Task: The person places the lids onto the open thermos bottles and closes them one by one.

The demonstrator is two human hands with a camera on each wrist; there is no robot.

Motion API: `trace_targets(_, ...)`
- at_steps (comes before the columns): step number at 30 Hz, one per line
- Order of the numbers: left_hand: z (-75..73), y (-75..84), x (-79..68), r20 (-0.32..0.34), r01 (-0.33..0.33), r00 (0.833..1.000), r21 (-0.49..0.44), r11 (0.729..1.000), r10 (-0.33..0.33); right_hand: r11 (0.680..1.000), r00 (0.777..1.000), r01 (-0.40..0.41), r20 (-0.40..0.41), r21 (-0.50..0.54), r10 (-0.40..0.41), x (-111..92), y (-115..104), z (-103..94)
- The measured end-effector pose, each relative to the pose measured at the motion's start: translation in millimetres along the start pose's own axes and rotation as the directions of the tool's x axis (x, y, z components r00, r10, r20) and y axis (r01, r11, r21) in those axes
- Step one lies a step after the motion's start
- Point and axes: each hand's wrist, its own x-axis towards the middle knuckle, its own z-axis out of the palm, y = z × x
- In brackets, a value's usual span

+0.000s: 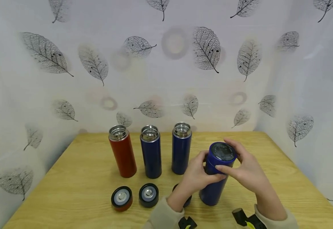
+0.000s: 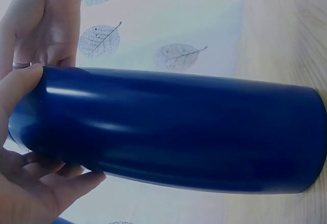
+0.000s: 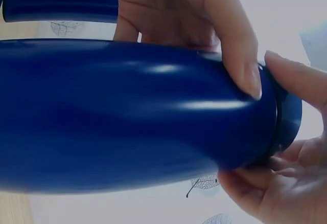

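Bottle (image 1: 213, 191), dark-blue metal cylinder, lower R of frame: my L hand (image 1: 196, 174) grips its body, prob. to steady it; R hand (image 1: 248, 171) pinches round blue black-topped cap (image 1: 222, 153).

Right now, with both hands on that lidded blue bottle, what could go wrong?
Slip: the left hand grips the glossy blue cylindrical bottle near its top, so it might turn if the right hand twists the round, dark-topped blue lid.
Bump: the rightmost uncapped, steel-rimmed blue bottle looks close to the left hand and could tip.
Nudge: the left forearm partly hides a dark round lid; contact might go unnoticed.
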Motion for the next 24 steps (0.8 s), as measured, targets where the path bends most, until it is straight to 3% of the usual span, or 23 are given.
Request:
trace_targets(6,1.3,1.5,-1.6,-0.054,0.020,0.998,0.060,0.998,-0.016,0.998,0.998,-0.036,-0.055,-0.041,0.034,-1.7,-4.6,5.8)
trace_targets(15,2.3,1.3,-0.3,-0.098,-0.015,0.995,0.110,0.994,0.026,0.995,0.993,-0.042,-0.113,-0.096,0.031,-0.4,-7.2,9.2)
trace_targets(24,0.6,1.7,0.2,-0.031,0.004,1.000,0.109,0.994,-0.001,0.994,0.998,0.038,-0.053,-0.102,-0.044,0.2,-4.4,5.5)
